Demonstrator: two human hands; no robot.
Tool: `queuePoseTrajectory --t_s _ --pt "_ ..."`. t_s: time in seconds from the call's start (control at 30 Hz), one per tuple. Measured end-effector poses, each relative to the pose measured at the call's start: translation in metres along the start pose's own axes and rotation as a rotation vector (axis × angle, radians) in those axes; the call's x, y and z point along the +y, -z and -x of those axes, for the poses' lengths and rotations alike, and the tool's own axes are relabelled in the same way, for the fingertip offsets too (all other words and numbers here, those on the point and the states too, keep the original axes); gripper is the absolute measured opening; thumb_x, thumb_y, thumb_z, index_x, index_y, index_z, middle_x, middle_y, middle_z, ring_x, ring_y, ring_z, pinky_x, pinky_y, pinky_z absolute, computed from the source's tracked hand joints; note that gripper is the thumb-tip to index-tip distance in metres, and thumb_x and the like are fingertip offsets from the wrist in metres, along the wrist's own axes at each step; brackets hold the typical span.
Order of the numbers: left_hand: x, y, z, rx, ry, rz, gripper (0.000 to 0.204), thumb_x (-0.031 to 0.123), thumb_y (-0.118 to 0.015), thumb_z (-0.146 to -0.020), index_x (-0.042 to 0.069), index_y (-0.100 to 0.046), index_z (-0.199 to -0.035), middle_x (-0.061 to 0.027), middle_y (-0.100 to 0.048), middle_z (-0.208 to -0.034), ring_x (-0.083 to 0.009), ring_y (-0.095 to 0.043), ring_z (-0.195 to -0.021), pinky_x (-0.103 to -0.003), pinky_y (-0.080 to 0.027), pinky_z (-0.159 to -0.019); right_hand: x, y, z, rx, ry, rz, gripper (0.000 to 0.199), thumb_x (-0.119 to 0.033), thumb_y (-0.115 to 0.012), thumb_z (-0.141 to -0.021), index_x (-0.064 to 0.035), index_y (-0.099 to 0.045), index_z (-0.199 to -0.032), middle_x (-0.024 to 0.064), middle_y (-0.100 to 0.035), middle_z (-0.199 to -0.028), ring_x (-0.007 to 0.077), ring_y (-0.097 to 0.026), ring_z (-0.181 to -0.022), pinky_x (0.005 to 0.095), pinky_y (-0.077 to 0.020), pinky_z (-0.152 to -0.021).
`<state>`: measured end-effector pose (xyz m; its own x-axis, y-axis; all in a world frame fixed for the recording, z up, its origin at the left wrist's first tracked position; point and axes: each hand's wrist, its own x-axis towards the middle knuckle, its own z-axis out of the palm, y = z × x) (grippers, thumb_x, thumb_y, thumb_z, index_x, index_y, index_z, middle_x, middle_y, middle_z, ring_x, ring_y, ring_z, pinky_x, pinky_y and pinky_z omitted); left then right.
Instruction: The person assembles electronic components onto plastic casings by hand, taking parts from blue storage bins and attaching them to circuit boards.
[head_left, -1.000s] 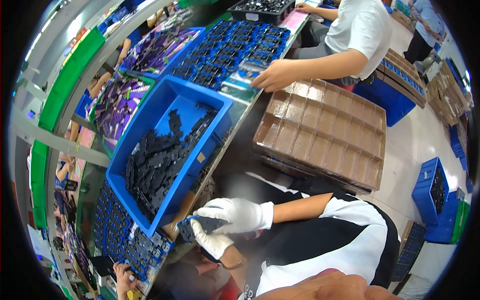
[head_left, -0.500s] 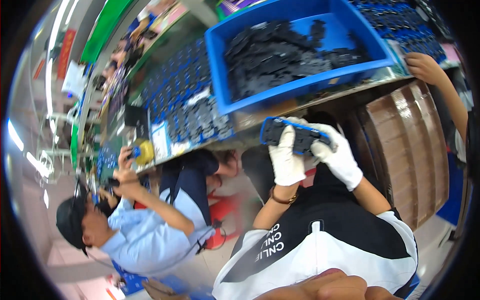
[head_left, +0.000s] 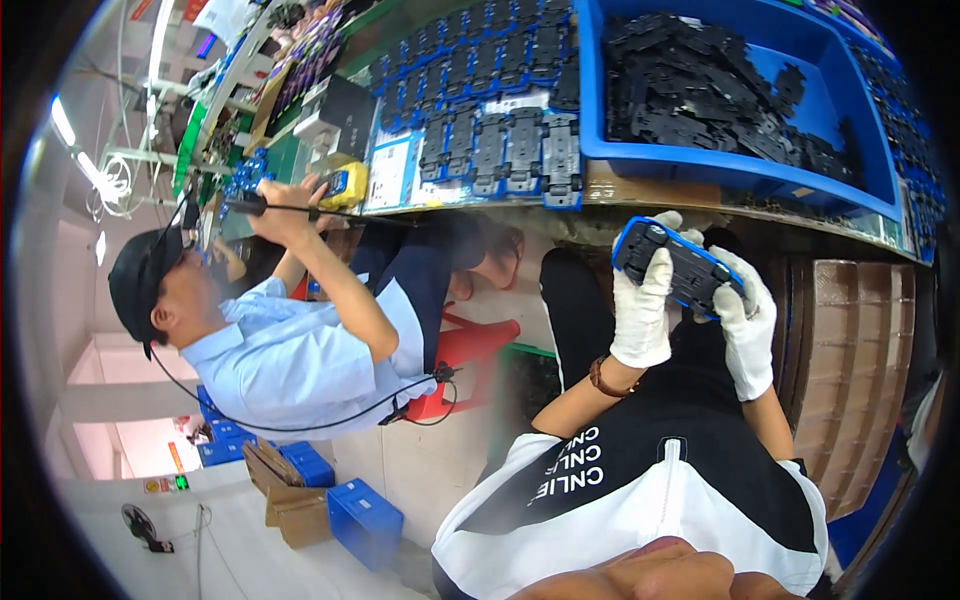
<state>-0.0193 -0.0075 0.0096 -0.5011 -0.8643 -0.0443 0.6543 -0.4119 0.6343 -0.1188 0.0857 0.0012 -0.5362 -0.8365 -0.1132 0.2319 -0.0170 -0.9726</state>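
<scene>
A toy car (head_left: 682, 268) with a blue shell and black underside is held in front of my body, underside up and tilted down to the right. My left hand (head_left: 642, 318), in a white glove, is closed on its left end, with the thumb over the black base. My right hand (head_left: 750, 338), gloved too, grips the right end with its fingers bent around the edge. Beyond them, a blue bin (head_left: 740, 186) on the bench holds a heap of black plastic chassis plates (head_left: 680, 85).
Rows of similar blue-and-black cars (head_left: 522, 150) lie on the bench left of the bin, others to its right. On my left a seated co-worker (head_left: 310, 340) holds a dark tool near a yellow object (head_left: 348, 186). Stacked brown trays (head_left: 855, 380) stand at my right.
The view has swung left, so bench and bin sit further right. Both hands keep hold of the car, which is tilted more steeply. The bare hand at the far right is out of view.
</scene>
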Motion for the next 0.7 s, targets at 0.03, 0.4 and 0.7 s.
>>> queuePoseTrajectory --t_s 0.03,0.4,0.7 --pt "0.003 0.001 0.001 0.037 0.003 -0.006 0.035 0.018 -0.063 -0.092 0.004 -0.050 -0.121 -0.0116 -0.061 -0.111 -0.0197 -0.062 -0.099 -0.033 -0.054 -0.083 -0.001 0.000 0.000 -0.018 -0.008 -0.027 0.061 -0.038 -0.070 -0.085 0.0027 -0.052 -0.127 0.0091 -0.058 -0.119 0.0155 -0.056 -0.106 0.0282 -0.0445 -0.092" --pt "0.024 0.006 0.000 -0.013 -0.013 0.013 0.033 0.023 -0.062 -0.092 0.007 -0.049 -0.117 -0.0117 -0.060 -0.113 -0.0198 -0.060 -0.100 -0.033 -0.052 -0.086 -0.001 -0.020 -0.004 -0.052 -0.011 0.062 0.072 -0.041 -0.076 -0.079 0.0036 -0.050 -0.128 0.0097 -0.059 -0.116 0.0153 -0.058 -0.101 0.0280 -0.0482 -0.087" --pt "0.023 0.031 -0.010 0.125 0.106 0.018 0.021 0.023 -0.054 -0.098 0.010 -0.052 -0.114 -0.0035 -0.063 -0.099 -0.0123 -0.062 -0.086 -0.027 -0.052 -0.077 0.019 -0.045 -0.001 -0.010 -0.005 0.060 0.059 -0.031 -0.073 -0.084 0.0037 -0.053 -0.127 0.0071 -0.061 -0.114 0.0130 -0.058 -0.099 0.0267 -0.0466 -0.088"
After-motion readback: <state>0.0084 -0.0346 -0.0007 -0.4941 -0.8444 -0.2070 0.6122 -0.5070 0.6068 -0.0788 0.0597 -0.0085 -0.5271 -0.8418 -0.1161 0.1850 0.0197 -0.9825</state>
